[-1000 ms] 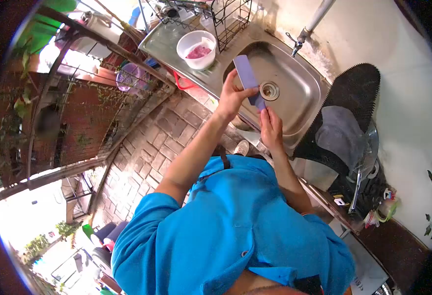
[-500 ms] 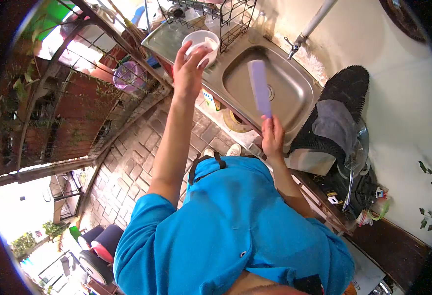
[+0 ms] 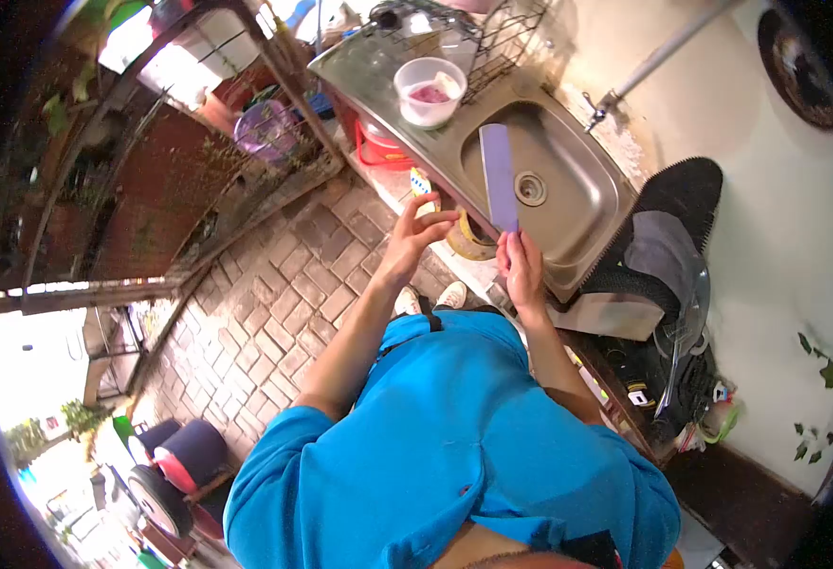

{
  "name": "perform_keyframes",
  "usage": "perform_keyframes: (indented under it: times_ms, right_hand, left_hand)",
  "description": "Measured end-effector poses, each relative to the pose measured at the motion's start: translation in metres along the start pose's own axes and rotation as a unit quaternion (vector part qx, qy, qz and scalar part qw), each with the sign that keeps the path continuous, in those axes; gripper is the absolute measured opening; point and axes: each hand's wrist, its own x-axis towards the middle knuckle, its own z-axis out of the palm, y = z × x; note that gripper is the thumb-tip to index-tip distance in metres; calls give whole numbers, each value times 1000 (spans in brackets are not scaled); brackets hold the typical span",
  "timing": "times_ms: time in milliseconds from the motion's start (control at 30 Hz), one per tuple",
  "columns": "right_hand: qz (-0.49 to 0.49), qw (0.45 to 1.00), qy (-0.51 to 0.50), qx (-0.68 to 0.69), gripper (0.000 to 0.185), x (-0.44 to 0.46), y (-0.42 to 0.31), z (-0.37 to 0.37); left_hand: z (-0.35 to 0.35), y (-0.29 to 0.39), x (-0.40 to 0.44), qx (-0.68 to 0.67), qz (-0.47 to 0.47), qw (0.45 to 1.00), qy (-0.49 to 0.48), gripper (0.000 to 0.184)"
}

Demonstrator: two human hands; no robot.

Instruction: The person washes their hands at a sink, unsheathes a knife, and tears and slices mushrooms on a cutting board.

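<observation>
My right hand (image 3: 522,272) is closed round the lower end of a long, flat purple bar (image 3: 500,180) with a pale edge. The bar points away from me over the near left side of the steel sink (image 3: 577,204). To the left, my left hand (image 3: 416,242) hangs in front of the counter edge, fingers apart and holding nothing. Beyond it, a white plastic tub (image 3: 428,116) sits on the drainboard beside the basin, with something pinkish-red and a pale piece inside.
A tap (image 3: 601,112) juts from the wall over the basin. Behind the tub stands a black wire dish rack (image 3: 506,47). On the right lie a black ridged mat (image 3: 686,185) and a grey cloth (image 3: 661,245). Below the counter are a red bucket (image 3: 378,150) and a yellowish round item (image 3: 470,239).
My left hand has left the white tub and come back toward me, empty. The tub now stands on the drainboard. My right hand still grips the purple bar, and the view has shifted slightly.
</observation>
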Motion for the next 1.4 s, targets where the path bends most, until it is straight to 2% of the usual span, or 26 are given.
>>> perform_keyframes:
  times_ms: [33, 100, 200, 267, 300, 367, 433, 567, 600, 700, 767, 867, 1033, 1167, 1233, 1300, 1400]
  right_hand:
    - [29, 999, -18, 30, 27, -8, -3, 12]
    - [19, 997, -72, 4, 27, -18, 6, 22]
    - [3, 988, -151, -25, 29, -33, 6, 42]
    - [6, 986, -160, -49, 29, -42, 13, 48]
    - [2, 984, -166, -70, 28, -48, 14, 50]
    - [2, 980, -180, -80, 28, -58, 10, 53]
    - [-12, 969, -198, -150, 27, -65, 13, 49]
    - [-24, 948, -276, -157, 30, -70, 5, 43]
    - [-22, 941, -298, -158, 30, -70, 6, 42]
    - [-44, 923, -354, -147, 30, -72, 6, 40]
    - [-82, 893, -402, -185, 30, -73, 8, 36]
    - [-67, 871, -454, -175, 30, -80, 28, 32]
    - [-77, 809, -563, -153, 27, -104, 37, 45]
    - [-89, 756, -629, -159, 24, -114, 51, 53]
    - [-87, 772, -613, -145, 25, -125, 52, 62]
    - [-92, 757, -634, -132, 29, -136, 48, 69]
    - [-48, 757, -645, -98, 32, -165, 49, 81]
  left_hand:
    - [6, 9, -4, 20, 22, 999, -11, 68]
    - [10, 23, -10, -35, 36, 999, -16, 75]
    - [4, 32, -23, -44, 43, 998, 9, 75]
    - [2, 33, -31, -6, 109, 994, 28, 75]
    - [3, 43, -41, 23, 74, 995, 69, 77]
    - [-6, 38, -53, 0, 91, 992, 92, 79]
    - [-4, 42, -69, 0, 116, 985, 128, 80]
    - [-7, 44, -103, 12, 178, 960, 218, 83]
    - [-5, 51, -117, 47, 148, 954, 256, 84]
    - [0, 47, -152, 80, 174, 925, 328, 86]
    - [6, 47, -181, 91, 159, 914, 362, 84]
    - [18, 43, -222, 35, 218, 880, 421, 83]
    - [35, 22, -305, 65, 245, 828, 499, 78]
    - [41, 15, -369, -27, 361, 726, 585, 61]
    - [49, 16, -397, 9, 384, 690, 613, 56]
    - [53, 8, -423, 23, 404, 673, 619, 51]
    - [62, -7, -448, 40, 400, 699, 592, 51]
